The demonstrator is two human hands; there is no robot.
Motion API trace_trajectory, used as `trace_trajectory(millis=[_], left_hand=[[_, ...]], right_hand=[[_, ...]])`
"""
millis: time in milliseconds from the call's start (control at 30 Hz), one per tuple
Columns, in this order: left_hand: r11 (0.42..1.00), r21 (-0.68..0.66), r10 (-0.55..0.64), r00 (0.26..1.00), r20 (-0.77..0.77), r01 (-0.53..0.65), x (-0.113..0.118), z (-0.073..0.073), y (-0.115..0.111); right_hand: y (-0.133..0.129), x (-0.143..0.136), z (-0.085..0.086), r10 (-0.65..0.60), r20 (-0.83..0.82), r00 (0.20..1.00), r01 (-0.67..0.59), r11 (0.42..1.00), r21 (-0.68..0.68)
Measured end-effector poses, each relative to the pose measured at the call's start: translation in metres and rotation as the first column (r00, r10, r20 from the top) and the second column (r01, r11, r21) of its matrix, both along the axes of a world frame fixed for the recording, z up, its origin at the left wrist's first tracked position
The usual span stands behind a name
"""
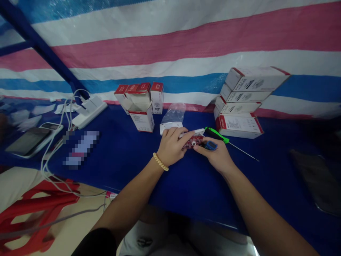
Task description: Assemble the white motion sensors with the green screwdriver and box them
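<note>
My left hand (173,144), with a pale twisted band at its wrist, is closed around one side of a red circuit board (192,142). A white plastic piece (197,133) lies along the board's far side, partly under my left fingers. My right hand (218,154) grips the board's right side with thumb and fingers. A small blue part (211,145) shows at that hand; whether it is fixed to the board I cannot tell. Just beyond my left hand sits a white plastic cover (171,126). A green-handled screwdriver (218,135) lies beyond my right hand, its shaft pointing right.
Red and white boxes (142,121) stand at the back left, one with its flap up. More boxes (239,124) are stacked at the back right. A clear plastic bag (174,113), a power strip (90,113) with white cables, and a dark phone (318,181) rest on the blue table (183,188).
</note>
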State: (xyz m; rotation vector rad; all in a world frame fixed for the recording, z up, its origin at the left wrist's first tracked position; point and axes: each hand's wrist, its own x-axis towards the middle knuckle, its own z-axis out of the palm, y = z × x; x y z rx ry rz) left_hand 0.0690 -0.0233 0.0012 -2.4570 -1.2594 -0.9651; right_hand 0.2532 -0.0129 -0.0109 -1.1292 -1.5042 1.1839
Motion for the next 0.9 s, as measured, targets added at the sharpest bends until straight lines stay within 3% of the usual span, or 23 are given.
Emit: trace_trajectory(millis=[167, 300, 433, 533, 733, 900], left_hand=[[0.998, -0.042, 0.050, 0.997, 0.056, -0.048, -0.003, 0.001, 0.002], [0.993, -0.068, 0.105, 0.983, 0.154, -0.095, -0.010, 0.005, 0.005], [0.985, -0.173, 0.012, 0.986, 0.164, 0.017, -0.021, 0.009, 0.009], [0.942, -0.330, -0.034, 0.995, 0.094, 0.063, -0.026, 0.011, 0.010], [0.874, -0.480, -0.108, 0.994, -0.027, 0.082, -0.027, 0.008, 0.010], [0.857, -0.501, -0.152, 0.988, -0.027, 0.118, -0.027, -0.001, 0.013]], right_hand=[[0.002, 0.002, -0.006, 0.053, -0.061, 0.997, -0.059, 0.994, -0.094], [-0.002, 0.001, 0.001, 0.044, -0.256, 0.966, -0.088, 0.983, -0.163], [-0.004, 0.001, 0.011, -0.033, -0.414, 0.910, -0.050, 0.981, -0.187], [-0.002, 0.005, 0.015, -0.081, -0.476, 0.876, -0.028, 0.976, -0.218], [0.003, 0.006, 0.012, -0.187, -0.409, 0.893, 0.079, 0.961, -0.265], [0.003, 0.003, 0.004, -0.172, -0.298, 0.939, 0.126, 0.978, -0.167]])
